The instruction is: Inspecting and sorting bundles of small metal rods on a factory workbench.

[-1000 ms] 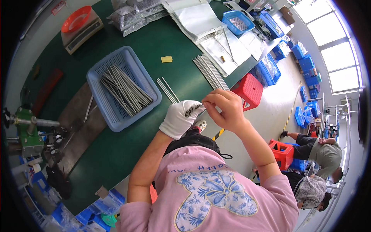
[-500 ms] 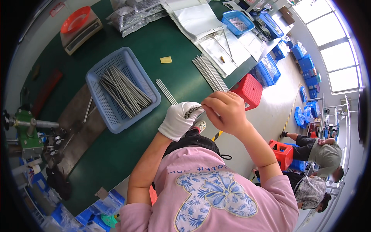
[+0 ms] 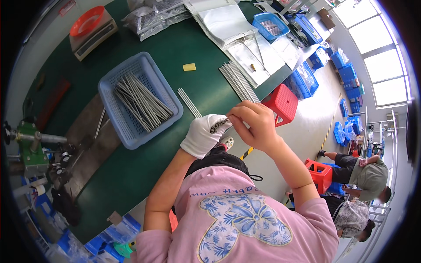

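White-gloved left hand [image 3: 201,136] clasps a bundle of thin grey metal rods [image 3: 219,126]; bare right hand [image 3: 255,124] curls beside their ends, whether pinching one cannot be told.

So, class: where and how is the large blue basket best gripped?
Probably grip the large blue basket by opposite sides of its rim, two-handed, from above: it is open-topped, and the rods heaped inside leave that rim uncovered.
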A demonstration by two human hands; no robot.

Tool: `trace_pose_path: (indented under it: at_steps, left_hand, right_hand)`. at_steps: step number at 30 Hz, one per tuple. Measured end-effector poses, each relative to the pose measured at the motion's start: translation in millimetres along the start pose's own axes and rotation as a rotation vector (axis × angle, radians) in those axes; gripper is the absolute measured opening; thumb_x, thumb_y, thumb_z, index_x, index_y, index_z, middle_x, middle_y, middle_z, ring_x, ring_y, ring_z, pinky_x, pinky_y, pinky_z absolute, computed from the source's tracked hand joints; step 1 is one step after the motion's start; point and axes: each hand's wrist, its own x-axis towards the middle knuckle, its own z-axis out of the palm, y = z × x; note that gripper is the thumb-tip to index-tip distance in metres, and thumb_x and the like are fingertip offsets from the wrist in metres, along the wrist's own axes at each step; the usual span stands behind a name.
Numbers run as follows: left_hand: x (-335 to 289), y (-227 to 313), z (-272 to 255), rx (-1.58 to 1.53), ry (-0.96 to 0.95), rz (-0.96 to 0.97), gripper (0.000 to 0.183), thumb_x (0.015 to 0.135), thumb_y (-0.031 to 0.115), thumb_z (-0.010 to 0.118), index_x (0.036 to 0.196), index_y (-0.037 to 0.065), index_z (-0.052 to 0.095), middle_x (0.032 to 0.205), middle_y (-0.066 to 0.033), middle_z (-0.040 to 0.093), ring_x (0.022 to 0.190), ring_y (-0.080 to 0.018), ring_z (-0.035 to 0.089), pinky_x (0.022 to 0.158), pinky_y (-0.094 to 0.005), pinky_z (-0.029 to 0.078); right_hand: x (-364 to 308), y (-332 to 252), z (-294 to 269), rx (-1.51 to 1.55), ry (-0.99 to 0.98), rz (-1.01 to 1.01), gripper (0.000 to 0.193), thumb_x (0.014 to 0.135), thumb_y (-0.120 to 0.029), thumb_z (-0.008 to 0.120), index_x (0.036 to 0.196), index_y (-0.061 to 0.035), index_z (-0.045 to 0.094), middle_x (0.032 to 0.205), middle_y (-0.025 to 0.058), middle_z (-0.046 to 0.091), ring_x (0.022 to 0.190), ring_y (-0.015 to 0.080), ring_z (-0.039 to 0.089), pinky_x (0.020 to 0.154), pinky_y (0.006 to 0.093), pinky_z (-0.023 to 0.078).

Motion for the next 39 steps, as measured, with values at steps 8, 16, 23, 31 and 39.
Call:
trace_pose_path:
  at_steps: [8,16,23,31,39]
  left_hand:
    - [0,-3,-1,0.039,-0.02,-0.014,0.016,0.081,0.017,0.063,0.091,0.005,0.062,0.079,-0.0135,0.062,0.07,-0.0295,0.058,0.062,-0.0334,0.047]
    - [0,0,-2,0.028,-0.032,-0.036,0.016,0.08,0.015,0.062,0.093,0.005,0.061,0.08,-0.0139,0.061,0.07,-0.0309,0.058,0.062,-0.0341,0.047]
    - [-1,-5,-1,0.018,-0.016,-0.035,0.016,0.08,0.015,0.062,0.092,0.005,0.061,0.079,-0.0139,0.061,0.069,-0.0309,0.058,0.061,-0.0344,0.047]
    - [1,0,-4,0.007,-0.038,-0.067,0.014,0.081,0.016,0.061,0.089,0.004,0.06,0.075,-0.014,0.06,0.067,-0.0312,0.057,0.06,-0.0341,0.046]
    - [1,-6,-3,0.041,-0.038,-0.059,0.018,0.082,0.019,0.062,0.092,0.004,0.061,0.078,-0.0142,0.061,0.069,-0.03,0.058,0.061,-0.0332,0.047]
  right_hand:
    - [2,-6,0,-0.093,-0.038,-0.064,0.008,0.071,-0.01,0.063,0.078,-0.0087,0.059,0.067,0.0022,0.052,0.054,0.0184,0.053,0.048,0.0298,0.04]
    - [4,-9,-1,-0.153,-0.009,-0.063,0.007,0.072,-0.012,0.062,0.078,-0.0097,0.058,0.068,0.0014,0.052,0.056,0.0172,0.052,0.048,0.0292,0.039]
    - [4,-9,4,-0.142,-0.079,-0.076,0.008,0.07,-0.007,0.063,0.077,-0.0079,0.06,0.07,0.0028,0.057,0.052,0.0195,0.053,0.046,0.0301,0.041]
    - [4,-7,3,-0.131,-0.066,-0.044,0.006,0.073,-0.011,0.061,0.078,-0.0091,0.058,0.067,0.0023,0.051,0.054,0.019,0.052,0.049,0.0299,0.04]
    - [7,-6,3,-0.11,-0.104,-0.067,0.008,0.071,-0.006,0.062,0.078,-0.0062,0.06,0.07,0.0039,0.057,0.053,0.0204,0.053,0.048,0.0301,0.042]
